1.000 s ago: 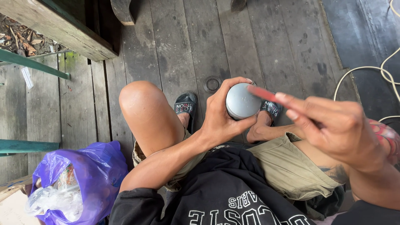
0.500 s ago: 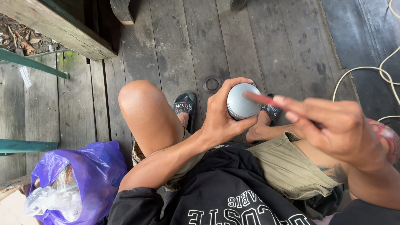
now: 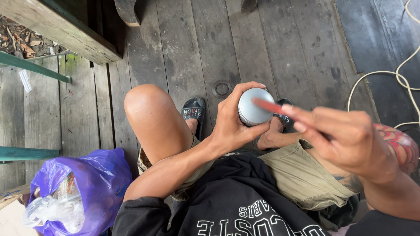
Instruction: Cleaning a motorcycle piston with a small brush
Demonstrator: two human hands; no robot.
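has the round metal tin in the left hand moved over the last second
No. The round metal tin sits in the same spot, just right of the small ring on the floor planks.

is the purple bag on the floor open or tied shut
Open: the purple plastic bag gapes at its mouth, with clear plastic spilling out.

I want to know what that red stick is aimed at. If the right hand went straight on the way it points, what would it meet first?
Probably the round grey can in the left hand; depth is unclear.
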